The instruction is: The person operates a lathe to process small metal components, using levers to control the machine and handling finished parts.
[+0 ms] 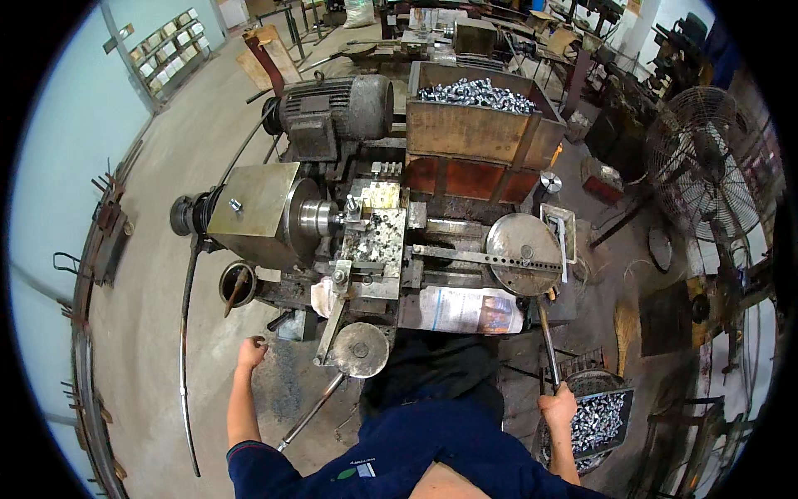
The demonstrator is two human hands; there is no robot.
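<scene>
My right hand (559, 405) is wrapped round the lower end of a long metal lever (548, 343), which runs up to a round steel disc (524, 254) on the right of a lathe. My left hand (252, 353) hangs in the air left of the machine, its fingers curled; whether anything small is in them is hidden. Nearest to it are a small pot (225, 287) with a brush (237, 293) and a second lever (312, 411) on a lower disc (361, 349). A chuck (316, 219) faces the chip-covered tool slide (376, 241).
A motor (337, 108) stands behind the headstock. At the back, a wooden box (474, 131) holds many shiny metal pieces. More pieces fill a crate (629, 412) beside my right forearm. A fan (706, 158) stands to the right; a newspaper (453, 309) covers the machine's front edge.
</scene>
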